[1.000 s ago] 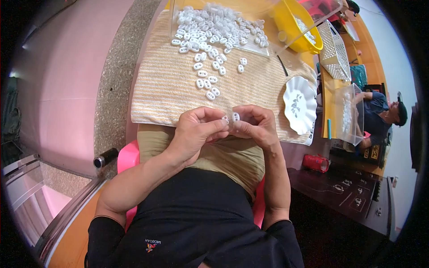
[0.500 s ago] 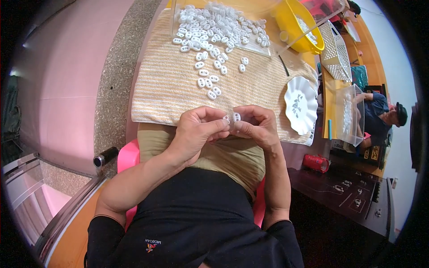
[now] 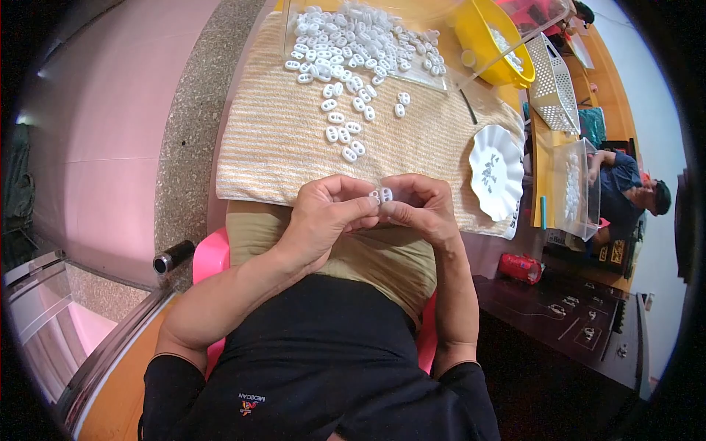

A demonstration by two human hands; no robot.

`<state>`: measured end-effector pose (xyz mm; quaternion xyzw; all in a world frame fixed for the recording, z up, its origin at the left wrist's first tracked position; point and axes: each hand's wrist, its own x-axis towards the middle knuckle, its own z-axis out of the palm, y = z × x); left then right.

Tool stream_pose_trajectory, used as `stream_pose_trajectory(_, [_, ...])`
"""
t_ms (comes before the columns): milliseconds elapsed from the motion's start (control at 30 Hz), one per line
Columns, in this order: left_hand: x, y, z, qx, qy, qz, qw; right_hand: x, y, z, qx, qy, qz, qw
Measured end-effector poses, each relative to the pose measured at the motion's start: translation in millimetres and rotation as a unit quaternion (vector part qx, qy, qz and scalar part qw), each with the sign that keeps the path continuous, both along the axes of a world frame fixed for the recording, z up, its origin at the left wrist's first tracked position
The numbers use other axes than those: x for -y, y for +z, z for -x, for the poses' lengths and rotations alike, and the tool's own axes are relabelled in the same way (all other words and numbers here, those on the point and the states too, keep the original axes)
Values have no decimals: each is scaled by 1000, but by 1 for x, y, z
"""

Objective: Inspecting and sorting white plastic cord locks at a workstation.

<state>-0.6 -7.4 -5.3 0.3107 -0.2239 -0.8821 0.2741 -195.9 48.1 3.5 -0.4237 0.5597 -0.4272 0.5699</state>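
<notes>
Above my lap, at the near edge of the towel [image 3: 254, 173], both hands meet fingertip to fingertip. My left hand [image 3: 331, 207] is closed in a pinch on a small pale looped piece [image 3: 375, 196]; its exact kind is too small to make out. Between thumb and fingers, my right hand [image 3: 425, 204] grips a white oval plastic piece with two holes [image 3: 387, 194]. The two pieces are side by side and seem to touch. Beyond my hands, several matching white oval pieces [image 3: 332, 134] lie loose on the striped towel, trailing from a large heap [image 3: 346, 37].
A clear plastic tray [image 3: 434, 82] lies under part of the heap. To the right are a white scalloped dish [image 3: 507, 195] with small dark bits, a yellow basin [image 3: 471, 33] and a white perforated basket [image 3: 548, 88]. Far right, another person [image 3: 625, 176] sits by a clear bin [image 3: 577, 191].
My right hand has shifted slightly left, bringing the white oval piece up close to the small looped piece. The left hand has barely moved.
</notes>
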Motion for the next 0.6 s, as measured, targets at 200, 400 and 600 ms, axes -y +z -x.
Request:
stream_pose_trajectory(200, [-1,-1,0,5,-2,5,1000,0,0,-2,16,0,7,1000])
stream_pose_trajectory(400, [-1,-1,1,10,-4,6,1000,1,2,-3,27,5,9,1000])
stream_pose_trajectory(600, [-1,0,0,8,-6,5,1000,1,3,-3,20,12,15,1000])
